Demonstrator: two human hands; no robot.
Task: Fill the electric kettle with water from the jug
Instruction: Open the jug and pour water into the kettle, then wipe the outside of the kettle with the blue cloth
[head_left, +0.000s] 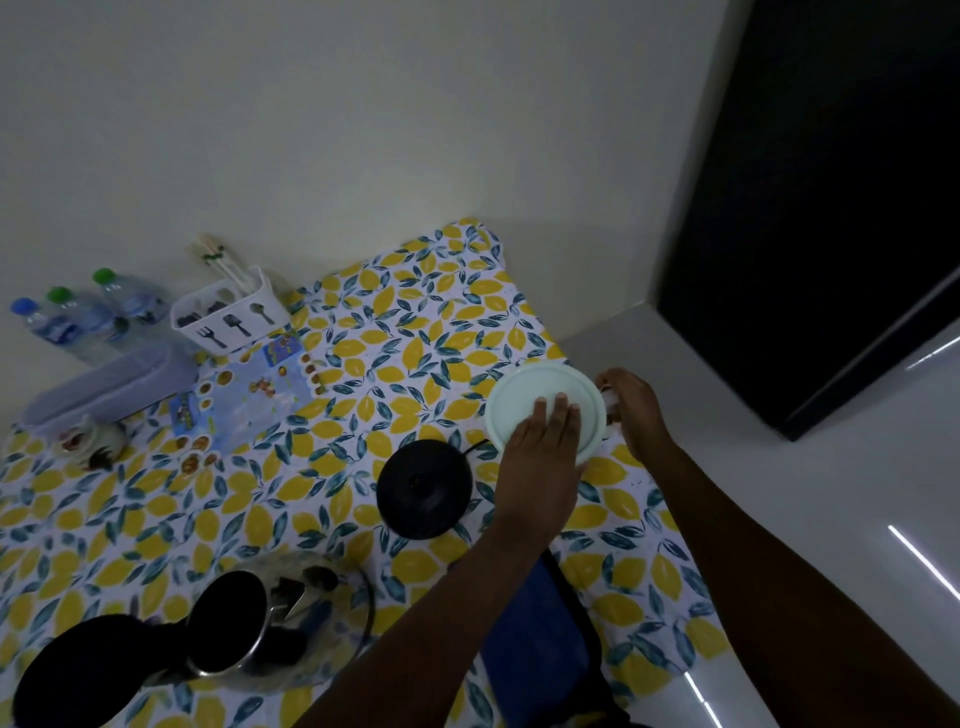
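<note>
The jug (605, 402) stands near the table's right edge, capped by a round pale green lid (524, 395). My left hand (543, 457) lies on the near part of that lid, fingers spread over its top. At the jug's right side, my right hand (634, 410) is wrapped around the clear handle. The steel electric kettle (228, 623) sits at the lower left with its black lid (78, 670) flipped open. Its round black base (423, 488) with a cord rests just left of the jug.
Lemon-print cloth covers the table (363, 364). At the back left are three water bottles (83, 317), a white cutlery holder (231, 312) and a long clear box (104, 389). A blue seat (540, 639) is below my left arm. White floor lies right.
</note>
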